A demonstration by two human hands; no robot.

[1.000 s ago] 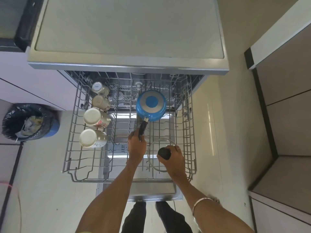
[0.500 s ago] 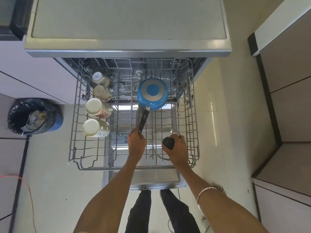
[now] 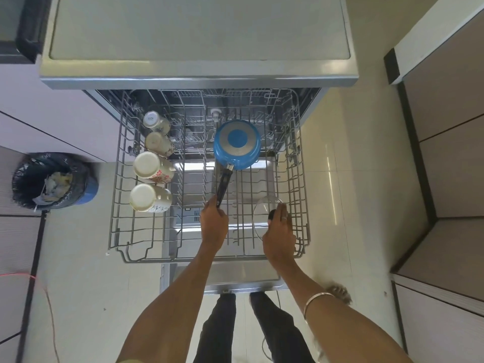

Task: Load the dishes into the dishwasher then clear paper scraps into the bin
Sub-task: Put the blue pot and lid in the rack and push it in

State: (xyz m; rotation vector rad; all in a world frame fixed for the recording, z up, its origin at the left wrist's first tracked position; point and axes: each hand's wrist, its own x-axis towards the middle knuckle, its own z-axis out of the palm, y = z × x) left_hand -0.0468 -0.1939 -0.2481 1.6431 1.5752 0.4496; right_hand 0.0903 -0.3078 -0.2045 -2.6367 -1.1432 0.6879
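Gripping with both hands: left hand (image 3: 213, 224) curled round the end of the black handle (image 3: 223, 186) of the blue saucepan (image 3: 237, 144); right hand (image 3: 279, 231) closed over the dark knob (image 3: 272, 214) of the glass lid (image 3: 264, 208). Step in hand, by judgement: loading dishes, paper scraps not yet begun. Landmark: pulled-out wire rack (image 3: 117, 179) of the dishwasher (image 3: 199, 38). Saucepan upturned, base showing, toward the rack's back and right of its middle, handle pointing at the front edge. Lid over the rack's front right corner, seemingly tipped on edge among the tines; seated or held just above, cannot tell, glass too clear against the wire. Next move probably calls for settling the lid between tines so it stands without rolling, then letting go of both handle and knob once the pan sits steady. Contents of rack: four cups (image 3: 150, 166) in a row down its left side, lying tilted with bases showing, two nearer ones larger and patterned. Rack's middle and front left hold only bare wire. Bin (image 3: 55, 182) on the floor well left of the rack, black liner, crumpled pale paper already inside. Scraps to be cleared not in view from here. Counter cabinets well right of the rack.
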